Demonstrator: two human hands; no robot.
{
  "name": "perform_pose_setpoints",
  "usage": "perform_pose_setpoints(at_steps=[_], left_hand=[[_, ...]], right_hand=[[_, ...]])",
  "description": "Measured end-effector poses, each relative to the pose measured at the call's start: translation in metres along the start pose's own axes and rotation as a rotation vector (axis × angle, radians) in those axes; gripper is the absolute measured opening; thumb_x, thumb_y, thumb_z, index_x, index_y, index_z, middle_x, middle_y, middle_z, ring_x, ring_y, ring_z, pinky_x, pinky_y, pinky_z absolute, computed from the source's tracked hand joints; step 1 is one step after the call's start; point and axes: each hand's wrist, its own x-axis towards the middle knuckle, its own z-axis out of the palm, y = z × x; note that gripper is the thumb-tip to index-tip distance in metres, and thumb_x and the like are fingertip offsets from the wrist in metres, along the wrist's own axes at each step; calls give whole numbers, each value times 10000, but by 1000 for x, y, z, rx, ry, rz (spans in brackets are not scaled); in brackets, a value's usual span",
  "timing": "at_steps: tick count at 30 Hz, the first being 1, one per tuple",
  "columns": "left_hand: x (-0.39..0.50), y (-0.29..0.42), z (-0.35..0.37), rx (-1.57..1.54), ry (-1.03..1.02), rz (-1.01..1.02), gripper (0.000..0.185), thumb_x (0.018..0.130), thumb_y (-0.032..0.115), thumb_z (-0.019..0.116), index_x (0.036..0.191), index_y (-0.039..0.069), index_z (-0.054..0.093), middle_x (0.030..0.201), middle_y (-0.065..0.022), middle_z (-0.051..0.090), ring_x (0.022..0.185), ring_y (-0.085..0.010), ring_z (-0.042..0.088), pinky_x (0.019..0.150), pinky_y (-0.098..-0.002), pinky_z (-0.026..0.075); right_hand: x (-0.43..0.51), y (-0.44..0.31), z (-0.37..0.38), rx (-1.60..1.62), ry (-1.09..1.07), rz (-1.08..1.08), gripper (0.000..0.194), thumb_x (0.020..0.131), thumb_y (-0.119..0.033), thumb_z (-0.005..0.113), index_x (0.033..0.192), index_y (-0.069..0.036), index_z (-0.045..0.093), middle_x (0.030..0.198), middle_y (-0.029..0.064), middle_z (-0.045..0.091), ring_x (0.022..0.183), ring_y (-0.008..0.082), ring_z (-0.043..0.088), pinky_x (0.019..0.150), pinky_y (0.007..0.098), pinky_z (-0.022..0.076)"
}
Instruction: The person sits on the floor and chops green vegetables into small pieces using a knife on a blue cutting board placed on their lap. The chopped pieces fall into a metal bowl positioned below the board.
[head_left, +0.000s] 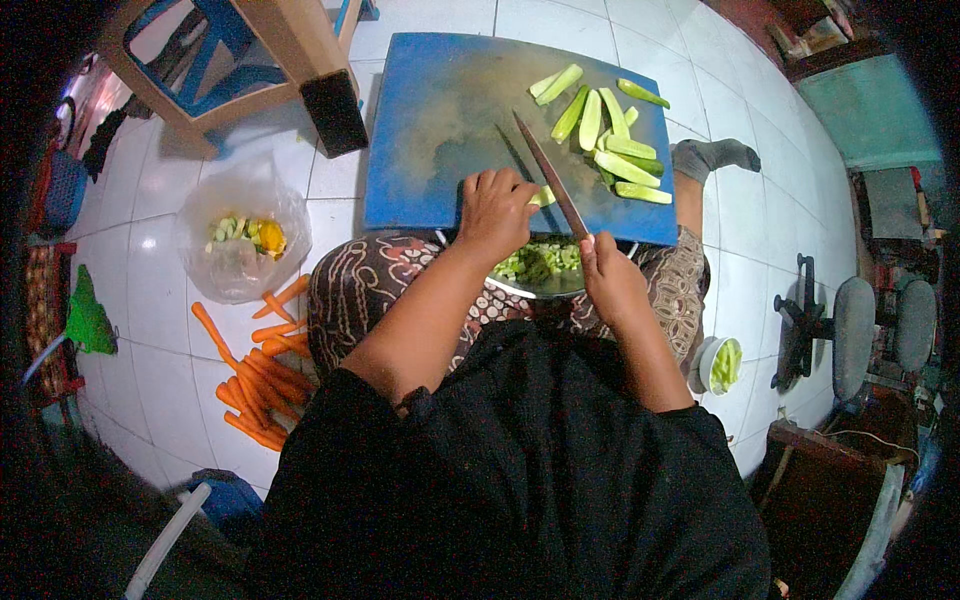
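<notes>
A large blue board (424, 82), its middle stained and worn, lies before me. My left hand (495, 214) is at its near edge, fingers curled on a small cucumber piece (542, 196). My right hand (613, 277) grips the handle of a kitchen knife (551, 174). The blade slants up and left across the board, its tip pointing away from me. Several long cucumber wedges (590, 120) lie in a loose pile on the board's right side. Below the near edge, between my legs, chopped green pieces (559, 257) sit in a metal bowl (536, 289), partly hidden by the board.
On the tiled floor to the left are a clear plastic bag (202, 262) with vegetable scraps and a heap of carrots (259, 382). A white bowl (707, 365) of pale green strips stands at right. A cardboard-coloured frame (277, 37) rises beyond the bag.
</notes>
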Motion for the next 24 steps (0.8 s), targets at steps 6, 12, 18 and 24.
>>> perform_pose_setpoints(at_steps=[6,12,18,24], left_hand=[[5,-1,1,-76,55,-16,251,728,216,674,950,119,610,888,-74,568,917,-276,522,824,-437,352],[3,-6,6,-71,71,34,204,717,218,680,852,119,563,877,-70,567,890,-289,522,793,-435,353],[4,-8,6,-67,50,-18,119,701,126,655,784,129,570,842,-57,538,860,-268,513,791,-413,345],[7,-7,10,-146,154,30,108,696,97,645,758,115,558,827,-71,540,853,-281,517,780,-418,354]], right_hand=[[14,-1,7,-4,-18,-8,393,959,-407,303,977,-41,446,822,247,609,785,452,584,679,531,435],[6,-5,8,21,-12,18,383,956,-396,325,979,-37,456,821,244,611,786,453,586,685,541,437],[13,-2,10,55,-16,-21,383,961,-400,307,961,-41,438,809,243,600,769,455,573,670,531,429],[7,-7,18,5,21,9,386,959,-409,315,962,-44,437,815,246,599,770,457,571,658,527,422]])
